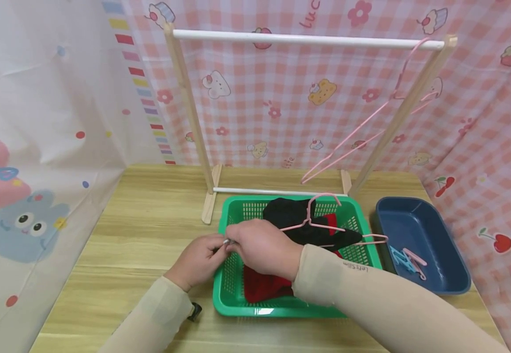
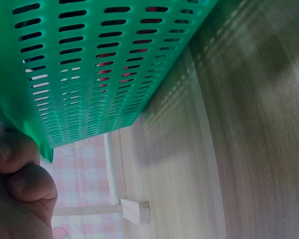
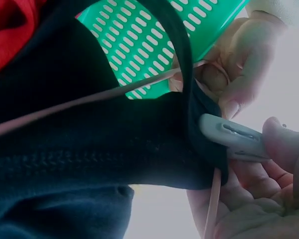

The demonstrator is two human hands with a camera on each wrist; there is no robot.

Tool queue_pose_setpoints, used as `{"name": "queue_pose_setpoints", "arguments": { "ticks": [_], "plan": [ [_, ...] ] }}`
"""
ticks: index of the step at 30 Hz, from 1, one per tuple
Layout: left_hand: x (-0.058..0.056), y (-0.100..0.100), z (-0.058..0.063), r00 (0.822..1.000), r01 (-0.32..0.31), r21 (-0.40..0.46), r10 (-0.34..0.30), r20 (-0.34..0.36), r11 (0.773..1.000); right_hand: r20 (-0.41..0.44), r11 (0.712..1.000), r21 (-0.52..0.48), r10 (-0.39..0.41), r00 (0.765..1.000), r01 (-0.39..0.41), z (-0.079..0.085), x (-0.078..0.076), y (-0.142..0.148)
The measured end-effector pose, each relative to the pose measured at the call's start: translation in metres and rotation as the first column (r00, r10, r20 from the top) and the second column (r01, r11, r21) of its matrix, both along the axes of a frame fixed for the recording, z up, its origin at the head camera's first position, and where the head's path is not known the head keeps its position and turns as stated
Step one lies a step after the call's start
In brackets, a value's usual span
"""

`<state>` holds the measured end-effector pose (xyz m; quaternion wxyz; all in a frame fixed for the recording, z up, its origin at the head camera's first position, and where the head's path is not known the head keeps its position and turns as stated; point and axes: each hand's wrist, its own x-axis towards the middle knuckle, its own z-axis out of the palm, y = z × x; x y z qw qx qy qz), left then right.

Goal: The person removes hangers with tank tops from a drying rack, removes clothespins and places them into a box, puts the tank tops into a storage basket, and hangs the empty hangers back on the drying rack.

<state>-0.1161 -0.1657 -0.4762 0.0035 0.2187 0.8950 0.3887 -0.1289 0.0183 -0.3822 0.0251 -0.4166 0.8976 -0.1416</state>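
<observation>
Over the green basket, a black garment with a narrow strap lies on a pink hanger. My right hand pinches a pale clothespin between thumb and fingers; its tip bites the garment's edge beside the hanger wire. My left hand meets it at the basket's left rim, fingers curled, pinching the garment's end by the hanger. The hands hide most of this end in the head view. Red cloth lies in the basket beneath the black garment.
Behind the basket stands a wooden rack with a white rail; another pink hanger hangs at its right end. To the right, a dark blue basin holds blue clothespins and pink clothespins.
</observation>
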Motion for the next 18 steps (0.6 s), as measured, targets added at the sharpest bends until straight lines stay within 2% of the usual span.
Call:
{"name": "queue_pose_setpoints", "arguments": {
  "ticks": [11, 18],
  "plan": [
    [-0.0009, -0.0003, -0.0006, 1.0, 0.005, 0.009, -0.005, -0.007, 1.0, -0.01, 1.0, -0.014, 0.004, 1.0, -0.004, 0.0005, 0.0008, 0.0008],
    [-0.0011, -0.0003, -0.001, 1.0, 0.004, 0.008, -0.004, -0.012, 1.0, -0.032, 0.998, -0.067, -0.002, 0.999, 0.0, 0.0001, 0.0019, 0.002]
  ]
}}
